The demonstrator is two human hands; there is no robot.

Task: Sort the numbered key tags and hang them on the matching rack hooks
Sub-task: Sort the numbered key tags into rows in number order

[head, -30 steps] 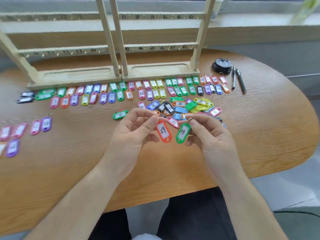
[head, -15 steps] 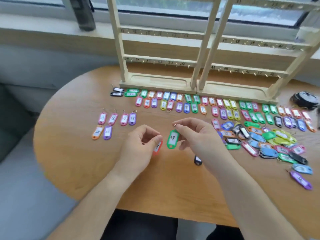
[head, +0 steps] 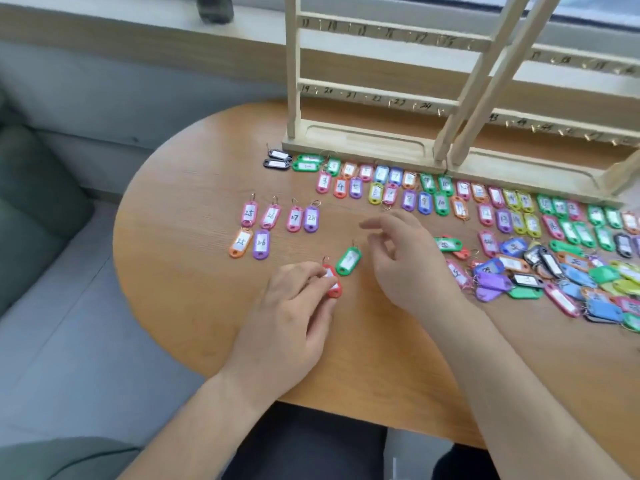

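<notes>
My left hand [head: 292, 306] pinches a red key tag [head: 333, 284] low over the wooden table [head: 180, 265]. A green key tag [head: 348, 260] lies on the table just right of it, free of both hands. My right hand [head: 405, 261] hovers over the table beside the green tag with loose fingers and holds nothing. To the left lie several tags numbered 25 to 28 [head: 277, 220]. Two long rows of sorted tags [head: 426, 197] run along the foot of the wooden hook rack [head: 363, 143]. An unsorted pile of tags [head: 554, 275] sits at the right.
The rack's numbered rails carry bare hooks. A grey sofa [head: 31, 209] stands left of the table, whose rounded edge is close to my body. A dark bottle [head: 213, 8] stands on the windowsill behind.
My right hand has let go of the green tag, which now lies on the table. My left hand has lowered the red tag toward the table. My view has turned left.
</notes>
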